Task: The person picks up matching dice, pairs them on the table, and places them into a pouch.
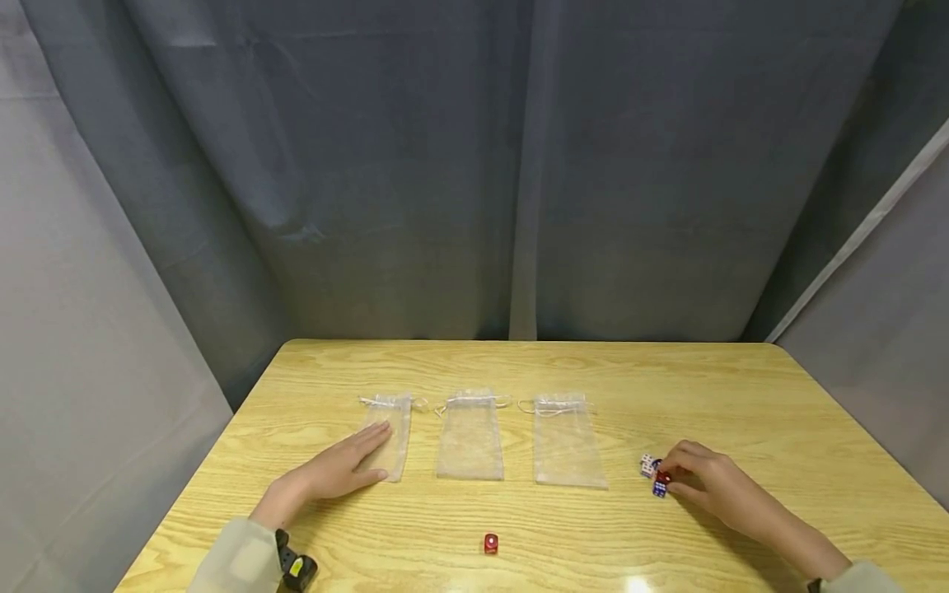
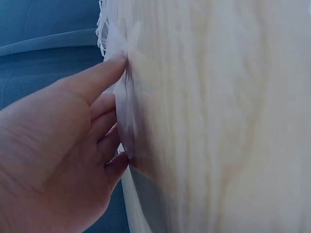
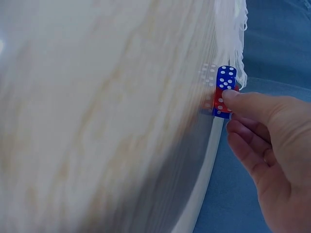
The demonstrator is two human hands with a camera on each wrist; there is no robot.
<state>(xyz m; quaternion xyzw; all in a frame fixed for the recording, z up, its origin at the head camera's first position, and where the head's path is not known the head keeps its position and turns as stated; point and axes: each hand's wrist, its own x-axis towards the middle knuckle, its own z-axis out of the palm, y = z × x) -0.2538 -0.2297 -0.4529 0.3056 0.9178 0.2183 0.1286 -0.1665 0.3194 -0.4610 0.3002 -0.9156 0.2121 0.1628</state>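
Note:
My right hand (image 1: 708, 482) is at a small cluster of dice on the right side of the table, its thumb and fingers pinching a red die (image 3: 220, 100). A blue die (image 3: 226, 76) with white dots sits against the red one, and a white die (image 1: 647, 462) lies just left of them. The fingers partly hide the cluster. On the left, my left hand (image 1: 334, 471) rests with extended fingers on a sheer white drawstring pouch (image 1: 398, 453), covering part of it. A separate red die (image 1: 491, 543) lies near the front middle.
Two more sheer pouches lie flat in the row, a middle pouch (image 1: 470, 445) and a right pouch (image 1: 568, 449), drawstrings toward the back. The wooden table (image 1: 356, 543) ends at grey curtains (image 1: 400, 206) behind and at both sides.

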